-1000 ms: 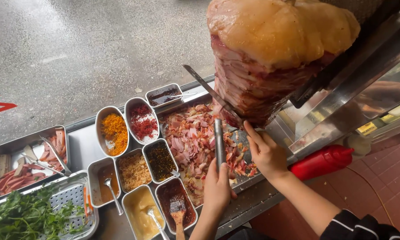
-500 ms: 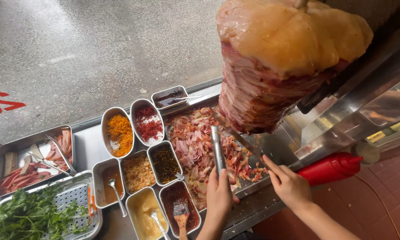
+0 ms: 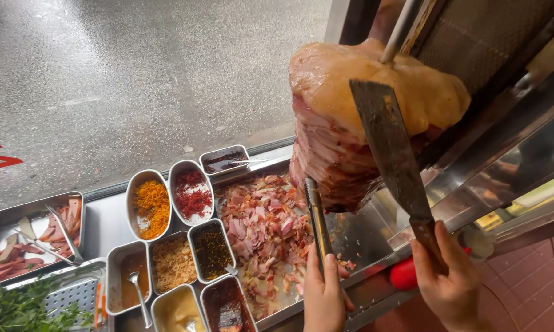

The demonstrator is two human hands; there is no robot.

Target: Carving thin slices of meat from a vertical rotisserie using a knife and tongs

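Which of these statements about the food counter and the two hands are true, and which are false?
1. The right hand holds a long flat-bladed knife raised against the large cone of stacked meat. True.
2. The left hand is empty. False: it grips slim metal tongs.
3. The oval metal tub of orange shreds sits beside the oval tub of red flakes. True.
4. The steel tray under the meat is bare. False: chopped meat pieces lie in it.
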